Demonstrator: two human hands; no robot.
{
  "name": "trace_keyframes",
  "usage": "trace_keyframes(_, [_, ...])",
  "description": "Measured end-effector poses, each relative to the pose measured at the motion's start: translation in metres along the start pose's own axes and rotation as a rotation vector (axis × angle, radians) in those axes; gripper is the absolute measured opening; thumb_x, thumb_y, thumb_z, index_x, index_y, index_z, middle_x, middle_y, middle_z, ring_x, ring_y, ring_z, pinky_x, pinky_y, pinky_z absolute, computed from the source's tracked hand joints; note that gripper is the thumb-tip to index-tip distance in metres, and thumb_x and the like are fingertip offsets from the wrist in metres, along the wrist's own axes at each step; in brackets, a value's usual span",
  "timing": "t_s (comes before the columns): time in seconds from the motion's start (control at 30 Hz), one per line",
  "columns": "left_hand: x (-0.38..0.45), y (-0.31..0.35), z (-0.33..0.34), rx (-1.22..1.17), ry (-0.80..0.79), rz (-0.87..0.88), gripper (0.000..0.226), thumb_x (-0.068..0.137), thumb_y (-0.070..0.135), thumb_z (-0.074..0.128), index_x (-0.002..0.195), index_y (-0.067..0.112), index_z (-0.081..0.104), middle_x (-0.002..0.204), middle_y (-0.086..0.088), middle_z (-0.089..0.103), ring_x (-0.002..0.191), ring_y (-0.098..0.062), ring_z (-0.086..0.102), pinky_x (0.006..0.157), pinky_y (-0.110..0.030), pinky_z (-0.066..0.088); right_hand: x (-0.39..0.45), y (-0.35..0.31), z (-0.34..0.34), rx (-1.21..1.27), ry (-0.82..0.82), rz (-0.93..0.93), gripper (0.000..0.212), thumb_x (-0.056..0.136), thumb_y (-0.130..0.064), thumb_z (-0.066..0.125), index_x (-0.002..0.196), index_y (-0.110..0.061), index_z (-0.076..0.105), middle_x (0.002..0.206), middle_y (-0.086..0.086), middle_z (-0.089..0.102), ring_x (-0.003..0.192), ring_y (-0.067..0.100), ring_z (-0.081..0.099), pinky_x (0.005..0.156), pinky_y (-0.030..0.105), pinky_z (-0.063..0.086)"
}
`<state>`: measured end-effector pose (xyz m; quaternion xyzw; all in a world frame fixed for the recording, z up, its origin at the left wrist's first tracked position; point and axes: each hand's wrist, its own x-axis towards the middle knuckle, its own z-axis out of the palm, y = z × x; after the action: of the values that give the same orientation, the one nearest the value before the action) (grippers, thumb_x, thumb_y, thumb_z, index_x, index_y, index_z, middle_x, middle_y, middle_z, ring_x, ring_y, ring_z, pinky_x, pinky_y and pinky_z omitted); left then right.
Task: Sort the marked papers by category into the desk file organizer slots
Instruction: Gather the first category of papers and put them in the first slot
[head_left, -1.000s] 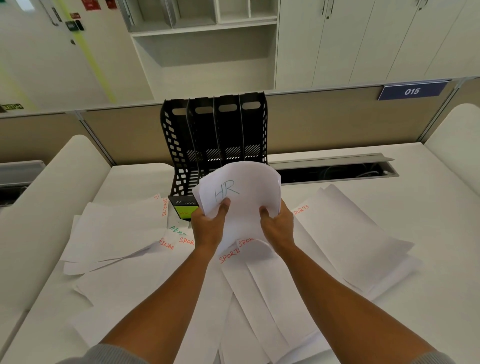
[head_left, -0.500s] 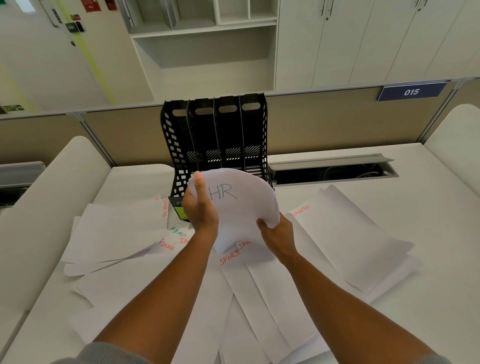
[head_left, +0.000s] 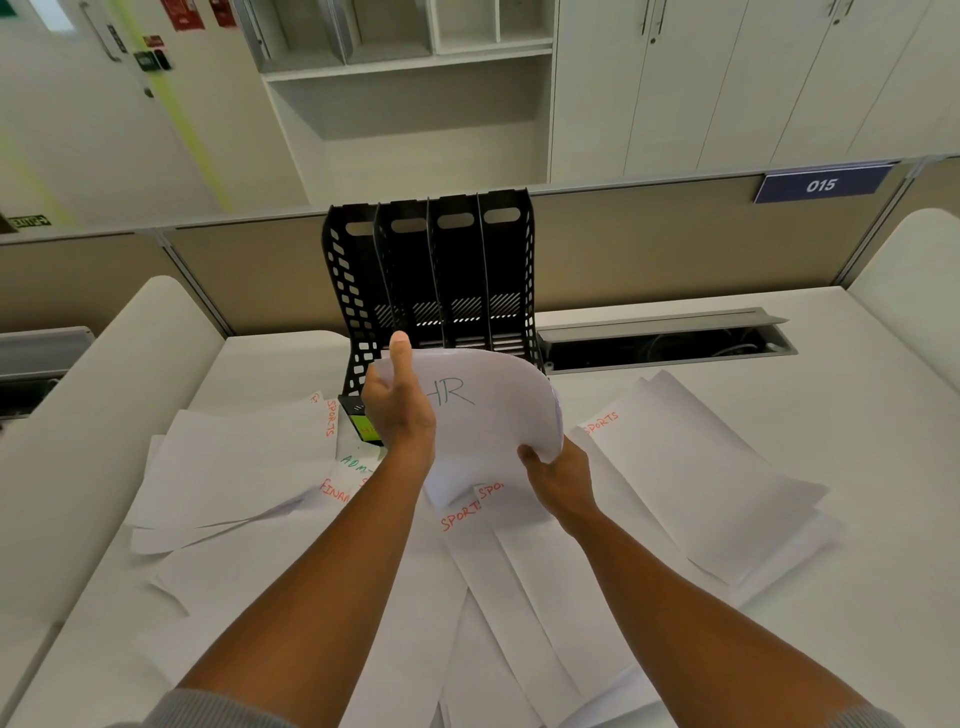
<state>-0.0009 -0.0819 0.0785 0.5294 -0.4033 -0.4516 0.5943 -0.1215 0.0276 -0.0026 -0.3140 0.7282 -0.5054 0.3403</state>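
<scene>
Bright, even light; wide-angle edge bending

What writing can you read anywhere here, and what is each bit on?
"HR": held papers, gripped by left hand and right hand.
"015": blue plate on the partition.
"SPORTS": sheet on the desk.
"SPORTS": left sheet.
"ADM", "FINAN", "SPORT": cut-off desk sheets.
Wall signs, organizer's green label: unreadable.

Mid-frame, the left hand (head_left: 397, 410) grips the left edge of a curved stack of HR papers (head_left: 493, 415), thumb up; the right hand (head_left: 558, 470) holds its lower right edge. Just behind stands the black four-slot file organizer (head_left: 431, 270). Loose sheets (head_left: 691, 478) marked SPORTS cover the white desk (head_left: 831, 571) below
</scene>
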Motion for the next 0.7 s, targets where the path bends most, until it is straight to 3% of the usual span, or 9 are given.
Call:
trace_keyframes(0.13, [0.002, 0.005, -0.001, 0.021, 0.008, -0.030, 0.045, 0.093, 0.056, 0.037, 0.069, 0.019, 0.047, 0.074, -0.010, 0.055, 0.074, -0.028, 0.058, 0.065, -0.038, 0.046, 0.001, 0.000, 0.001, 0.043, 0.010, 0.003, 0.029, 0.091, -0.024, 0.062, 0.119, -0.020, 0.057, 0.109, 0.001, 0.063, 0.102, 0.025, 0.060, 0.093, 0.048, 0.050])
trace_keyframes(0.27, [0.000, 0.011, -0.007, 0.024, -0.069, 0.047, 0.052, 0.090, 0.068, 0.031, 0.072, 0.023, 0.049, 0.075, -0.010, 0.055, 0.075, -0.026, 0.060, 0.065, -0.036, 0.047, 0.004, -0.001, 0.004, 0.084, 0.053, -0.013, 0.019, 0.090, -0.019, 0.063, 0.103, -0.030, 0.054, 0.090, -0.015, 0.061, 0.083, 0.012, 0.060, 0.088, 0.038, 0.052])
trace_keyframes(0.33, [-0.003, 0.007, -0.014, 0.066, -0.200, 0.193, 0.036, 0.087, 0.068, 0.038, 0.079, 0.039, 0.057, 0.079, 0.003, 0.061, 0.079, -0.016, 0.062, 0.070, -0.034, 0.052, 0.006, -0.005, 0.005, 0.101, 0.078, -0.011, 0.020, 0.090, -0.019, 0.064, 0.101, -0.031, 0.052, 0.084, -0.020, 0.057, 0.074, 0.007, 0.058, 0.082, 0.031, 0.050])
trace_keyframes(0.4, [-0.002, -0.002, -0.025, 0.127, -0.337, 0.301, 0.012, 0.085, 0.062, 0.053, 0.094, 0.058, 0.060, 0.091, 0.023, 0.068, 0.090, 0.001, 0.065, 0.075, -0.019, 0.054, 0.007, -0.011, 0.007, 0.122, 0.090, -0.006, 0.020, 0.089, -0.021, 0.065, 0.103, -0.029, 0.052, 0.085, -0.018, 0.058, 0.073, 0.009, 0.058, 0.080, 0.028, 0.048])
trace_keyframes(0.43, [-0.001, -0.008, -0.031, 0.158, -0.383, 0.311, 0.016, 0.082, 0.059, 0.062, 0.098, 0.058, 0.061, 0.094, 0.028, 0.068, 0.094, 0.003, 0.066, 0.074, -0.016, 0.055, 0.008, -0.014, 0.008, 0.133, 0.090, -0.002, 0.020, 0.089, -0.022, 0.065, 0.105, -0.027, 0.054, 0.088, -0.014, 0.060, 0.076, 0.012, 0.059, 0.082, 0.030, 0.050])
trace_keyframes(0.53, [0.002, -0.023, -0.046, 0.239, -0.368, 0.186, 0.027, 0.073, 0.047, 0.078, 0.096, 0.038, 0.066, 0.096, 0.018, 0.070, 0.095, -0.013, 0.069, 0.065, -0.017, 0.057, 0.009, -0.022, 0.008, 0.127, 0.077, -0.016, 0.030, 0.088, -0.022, 0.066, 0.116, -0.016, 0.058, 0.102, -0.002, 0.063, 0.090, 0.021, 0.060, 0.086, 0.036, 0.052])
trace_keyframes(0.63, [0.004, -0.035, -0.060, 0.236, -0.334, 0.122, 0.029, 0.072, 0.032, 0.083, 0.091, 0.039, 0.063, 0.096, 0.013, 0.066, 0.089, -0.016, 0.066, 0.059, -0.015, 0.056, 0.006, -0.024, 0.013, 0.074, 0.051, -0.074, 0.035, 0.089, -0.023, 0.065, 0.122, -0.015, 0.056, 0.106, -0.001, 0.062, 0.092, 0.018, 0.058, 0.088, 0.035, 0.051])
trace_keyframes(0.7, [0.005, -0.040, -0.069, 0.251, -0.331, 0.092, 0.041, 0.072, 0.031, 0.084, 0.106, 0.035, 0.062, 0.102, 0.005, 0.066, 0.090, -0.017, 0.065, 0.065, -0.021, 0.060, 0.004, -0.023, 0.017, 0.058, 0.041, -0.105, 0.033, 0.089, -0.023, 0.065, 0.120, -0.016, 0.057, 0.102, -0.005, 0.060, 0.090, 0.016, 0.058, 0.086, 0.032, 0.051])
